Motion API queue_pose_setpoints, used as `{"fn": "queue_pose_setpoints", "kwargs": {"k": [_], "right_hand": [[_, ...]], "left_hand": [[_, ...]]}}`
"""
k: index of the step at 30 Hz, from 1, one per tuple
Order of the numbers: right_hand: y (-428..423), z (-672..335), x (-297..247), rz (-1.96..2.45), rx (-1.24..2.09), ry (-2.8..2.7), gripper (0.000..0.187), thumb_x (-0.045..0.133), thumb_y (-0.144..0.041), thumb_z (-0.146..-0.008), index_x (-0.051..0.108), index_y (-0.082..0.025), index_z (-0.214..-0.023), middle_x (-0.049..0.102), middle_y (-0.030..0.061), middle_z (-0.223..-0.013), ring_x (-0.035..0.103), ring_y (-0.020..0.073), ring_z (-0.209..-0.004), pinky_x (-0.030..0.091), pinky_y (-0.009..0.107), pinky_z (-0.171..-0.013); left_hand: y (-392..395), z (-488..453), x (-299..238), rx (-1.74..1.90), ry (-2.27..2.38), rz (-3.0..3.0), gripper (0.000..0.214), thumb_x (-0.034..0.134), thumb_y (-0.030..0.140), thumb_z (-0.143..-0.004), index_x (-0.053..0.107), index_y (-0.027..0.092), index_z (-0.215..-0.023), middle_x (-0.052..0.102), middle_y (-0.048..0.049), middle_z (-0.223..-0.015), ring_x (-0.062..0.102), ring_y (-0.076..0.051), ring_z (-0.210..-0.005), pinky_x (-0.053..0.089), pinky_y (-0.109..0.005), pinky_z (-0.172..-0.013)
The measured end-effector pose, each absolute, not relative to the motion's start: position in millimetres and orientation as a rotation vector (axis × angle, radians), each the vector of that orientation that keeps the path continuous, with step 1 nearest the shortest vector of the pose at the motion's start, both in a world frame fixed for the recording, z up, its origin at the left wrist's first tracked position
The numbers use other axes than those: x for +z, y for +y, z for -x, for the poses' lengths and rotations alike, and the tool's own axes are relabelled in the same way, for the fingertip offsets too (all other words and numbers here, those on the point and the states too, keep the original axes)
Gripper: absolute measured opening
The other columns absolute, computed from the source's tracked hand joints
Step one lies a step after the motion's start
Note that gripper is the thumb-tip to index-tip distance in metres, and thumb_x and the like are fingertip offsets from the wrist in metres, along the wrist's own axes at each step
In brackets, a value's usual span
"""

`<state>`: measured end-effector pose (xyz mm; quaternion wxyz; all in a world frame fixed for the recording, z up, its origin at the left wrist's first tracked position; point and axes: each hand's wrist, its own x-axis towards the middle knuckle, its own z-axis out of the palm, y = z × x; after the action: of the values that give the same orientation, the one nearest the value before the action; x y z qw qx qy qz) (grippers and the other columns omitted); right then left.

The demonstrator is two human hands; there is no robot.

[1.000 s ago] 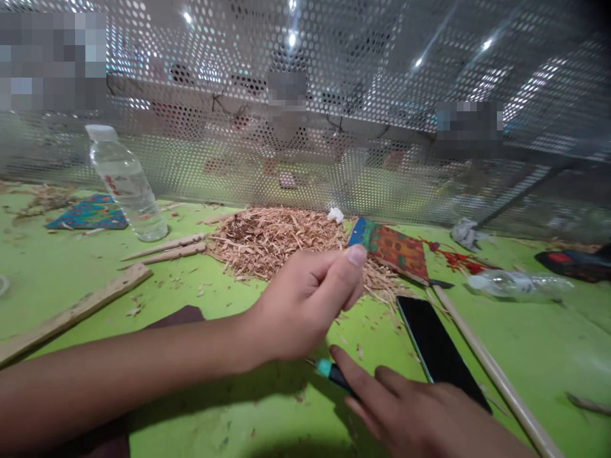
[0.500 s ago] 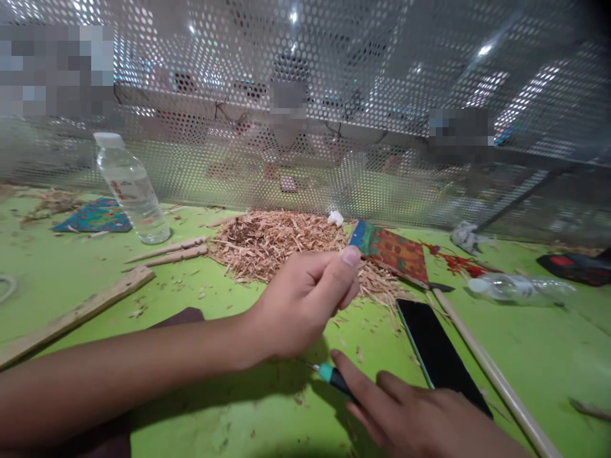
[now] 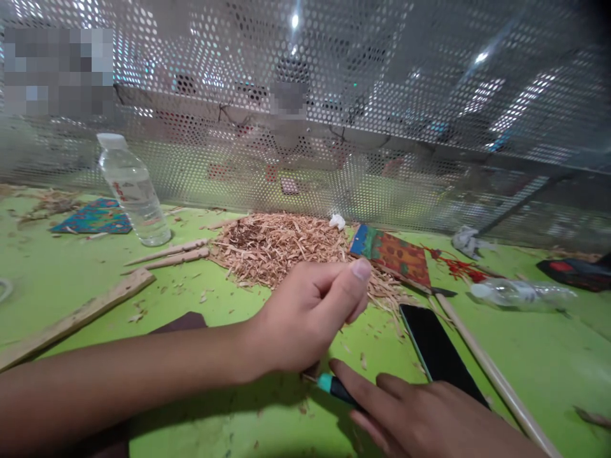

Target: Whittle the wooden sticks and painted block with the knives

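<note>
My left hand [image 3: 305, 318] is closed in a fist above the green table, thumb on top. Whatever its fingers hold is hidden; a small dark brown bit shows just below the palm. My right hand [image 3: 410, 413] is wrapped round a carving tool [image 3: 338, 388] with a black and teal handle, its forefinger stretched along it. The tool's thin metal end points left, under my left hand, close to the brown bit. I cannot tell whether they touch. Right beside my right hand lies a black phone [image 3: 439, 350].
Behind my hands is a heap of wood shavings [image 3: 281, 245], against a perforated metal screen [image 3: 229, 146]. A water bottle [image 3: 136, 197] stands left, near carved sticks [image 3: 176, 257] and a wooden strip [image 3: 90, 312]. Right are a painted board [image 3: 398, 254], a long-handled blade [image 3: 491, 369] and a lying bottle [image 3: 520, 294].
My left fist has shifted slightly right and down. A dark brown bit now shows beneath it by the tool's metal end. My right hand keeps its grip, almost in the same place.
</note>
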<state>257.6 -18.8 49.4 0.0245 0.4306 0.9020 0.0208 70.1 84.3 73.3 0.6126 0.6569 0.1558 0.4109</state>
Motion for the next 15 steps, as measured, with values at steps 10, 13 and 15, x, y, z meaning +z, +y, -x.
{"fn": "queue_pose_setpoints", "kwargs": {"k": [10,13,15], "right_hand": [[-10,-251,53,-1.653,-0.438,2.736,0.036,0.053,-0.027,-0.102,0.064,-0.027,-0.136,0.082,0.0028,-0.092,0.078,0.0221,-0.075,0.055,0.027,-0.062],[-1,-250,54,-1.684,-0.589,2.708,0.036,0.05,-0.027,-0.102,0.065,-0.027,-0.135,0.082,0.0036,-0.095,0.078,0.0224,-0.077,0.056,0.027,-0.064],[6,-250,60,-1.684,-0.722,2.662,0.034,0.049,-0.029,-0.103,0.068,-0.028,-0.131,0.082,0.0037,-0.095,0.077,0.022,-0.079,0.056,0.026,-0.067]], "left_hand": [[126,-75,61,0.772,0.487,-1.099,0.05,0.044,0.041,-0.105,0.044,0.02,-0.059,0.023,0.0106,-0.045,0.015,-0.006,-0.039,0.018,-0.018,-0.037],[139,-75,54,0.764,0.553,-0.986,0.049,0.041,0.036,-0.105,0.043,0.02,-0.059,0.022,0.0108,-0.044,0.012,-0.006,-0.038,0.018,-0.017,-0.036],[146,-76,51,0.753,0.592,-0.933,0.048,0.04,0.033,-0.105,0.043,0.02,-0.058,0.022,0.0108,-0.044,0.01,-0.006,-0.038,0.018,-0.017,-0.035]]}}
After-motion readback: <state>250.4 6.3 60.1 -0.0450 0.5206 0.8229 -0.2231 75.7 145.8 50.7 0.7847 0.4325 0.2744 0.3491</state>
